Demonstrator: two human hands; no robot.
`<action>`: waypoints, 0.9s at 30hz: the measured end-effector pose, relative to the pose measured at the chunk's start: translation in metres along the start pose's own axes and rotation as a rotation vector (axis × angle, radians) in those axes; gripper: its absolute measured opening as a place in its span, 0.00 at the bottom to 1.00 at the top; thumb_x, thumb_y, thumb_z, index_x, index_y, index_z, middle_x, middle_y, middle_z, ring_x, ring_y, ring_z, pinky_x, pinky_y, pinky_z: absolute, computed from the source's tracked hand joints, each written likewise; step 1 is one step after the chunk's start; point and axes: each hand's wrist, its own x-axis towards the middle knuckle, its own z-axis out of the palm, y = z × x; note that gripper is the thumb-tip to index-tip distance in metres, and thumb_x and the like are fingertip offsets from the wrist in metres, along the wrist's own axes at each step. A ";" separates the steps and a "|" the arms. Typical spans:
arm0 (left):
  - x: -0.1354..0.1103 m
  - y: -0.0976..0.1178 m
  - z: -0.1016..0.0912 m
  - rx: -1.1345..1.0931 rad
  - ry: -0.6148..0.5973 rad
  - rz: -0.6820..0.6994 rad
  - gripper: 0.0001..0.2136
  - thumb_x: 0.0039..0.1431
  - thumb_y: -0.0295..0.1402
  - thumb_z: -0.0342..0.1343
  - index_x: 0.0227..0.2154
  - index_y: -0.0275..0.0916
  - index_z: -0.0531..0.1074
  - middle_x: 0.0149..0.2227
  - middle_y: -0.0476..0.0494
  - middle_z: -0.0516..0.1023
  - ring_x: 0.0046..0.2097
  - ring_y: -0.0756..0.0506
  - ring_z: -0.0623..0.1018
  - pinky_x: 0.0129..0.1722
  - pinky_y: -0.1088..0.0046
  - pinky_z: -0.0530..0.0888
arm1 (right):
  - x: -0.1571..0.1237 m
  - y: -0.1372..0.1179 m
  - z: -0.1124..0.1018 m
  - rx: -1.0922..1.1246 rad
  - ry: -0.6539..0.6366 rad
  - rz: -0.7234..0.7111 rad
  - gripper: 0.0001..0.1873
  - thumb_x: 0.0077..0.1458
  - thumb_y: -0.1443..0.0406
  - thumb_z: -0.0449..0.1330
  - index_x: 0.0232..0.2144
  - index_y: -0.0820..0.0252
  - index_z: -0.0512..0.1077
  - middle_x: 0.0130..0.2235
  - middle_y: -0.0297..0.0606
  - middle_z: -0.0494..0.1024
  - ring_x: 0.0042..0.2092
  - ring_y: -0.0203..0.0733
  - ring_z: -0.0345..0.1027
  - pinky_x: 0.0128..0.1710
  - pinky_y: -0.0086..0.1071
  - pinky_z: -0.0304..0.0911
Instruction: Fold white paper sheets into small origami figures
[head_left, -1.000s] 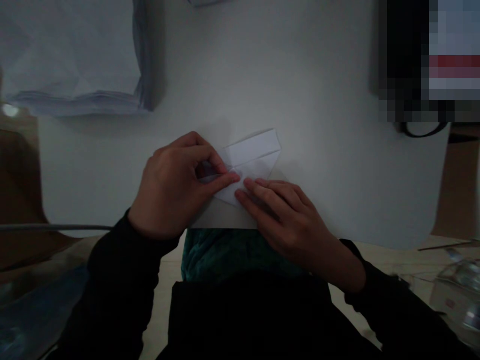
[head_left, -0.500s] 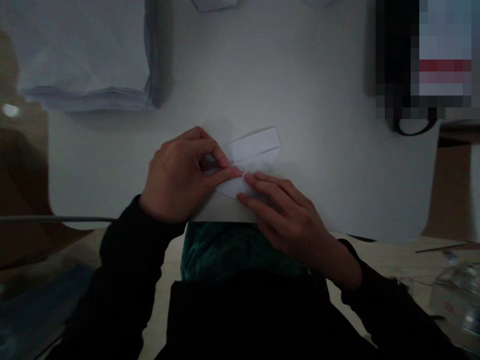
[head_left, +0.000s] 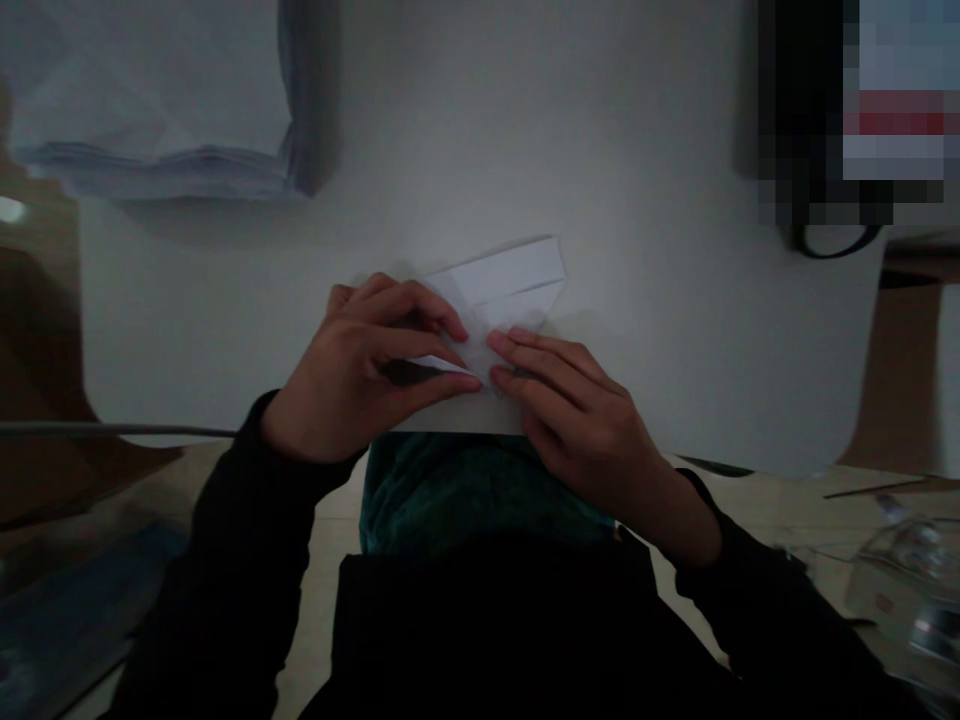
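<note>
A partly folded white sheet of paper (head_left: pixel 510 280) lies on the white table (head_left: pixel 637 330) near its front edge. My left hand (head_left: pixel 367 365) pinches a flap of the paper between thumb and fingers at the sheet's left side. My right hand (head_left: pixel 574 410) lies on the paper's right lower part, its fingers stretched flat and pressing it down. The fingertips of both hands nearly meet at the middle of the sheet. The part of the paper under my hands is hidden.
A stack of white paper (head_left: pixel 157 110) sits at the table's back left. A dark pixelated object (head_left: pixel 855 110) stands at the back right, with a black loop (head_left: pixel 836 242) below it. Clear plastic items (head_left: pixel 900 580) lie on the floor at the lower right.
My left hand has shifted down and right, drawing the flap toward the front edge. My right hand has slid slightly up along the paper.
</note>
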 end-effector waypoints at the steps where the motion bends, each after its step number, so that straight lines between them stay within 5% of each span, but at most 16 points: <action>1: 0.002 0.002 0.000 0.007 -0.009 -0.020 0.07 0.60 0.41 0.62 0.30 0.46 0.81 0.44 0.48 0.78 0.46 0.45 0.72 0.50 0.61 0.61 | 0.000 0.000 0.000 0.008 0.000 -0.004 0.17 0.62 0.75 0.54 0.51 0.67 0.74 0.59 0.52 0.74 0.64 0.49 0.64 0.60 0.49 0.68; 9: 0.003 0.004 0.000 -0.011 -0.083 0.055 0.05 0.60 0.42 0.62 0.32 0.54 0.83 0.49 0.51 0.74 0.50 0.43 0.65 0.51 0.60 0.54 | 0.000 0.001 0.000 0.063 0.012 0.056 0.17 0.62 0.74 0.55 0.50 0.59 0.76 0.60 0.45 0.74 0.64 0.50 0.64 0.62 0.53 0.66; 18: 0.013 0.008 0.006 0.049 -0.036 -0.066 0.13 0.57 0.48 0.61 0.27 0.44 0.81 0.41 0.48 0.76 0.47 0.40 0.68 0.49 0.53 0.59 | -0.001 0.002 0.000 0.081 -0.003 0.056 0.19 0.63 0.74 0.55 0.53 0.57 0.74 0.61 0.42 0.73 0.65 0.49 0.62 0.63 0.54 0.64; 23: 0.021 0.011 -0.001 0.072 -0.144 -0.085 0.14 0.54 0.49 0.61 0.28 0.45 0.81 0.41 0.49 0.74 0.49 0.38 0.69 0.50 0.51 0.62 | -0.002 0.003 0.001 0.088 0.020 0.047 0.18 0.63 0.74 0.54 0.52 0.58 0.74 0.60 0.43 0.74 0.65 0.49 0.63 0.63 0.53 0.64; 27: 0.030 0.015 -0.004 0.123 -0.200 -0.119 0.10 0.51 0.46 0.64 0.26 0.45 0.80 0.40 0.51 0.73 0.47 0.42 0.70 0.49 0.58 0.63 | -0.001 0.003 0.002 0.090 0.037 0.056 0.18 0.63 0.74 0.52 0.50 0.56 0.74 0.60 0.41 0.74 0.65 0.46 0.62 0.64 0.50 0.65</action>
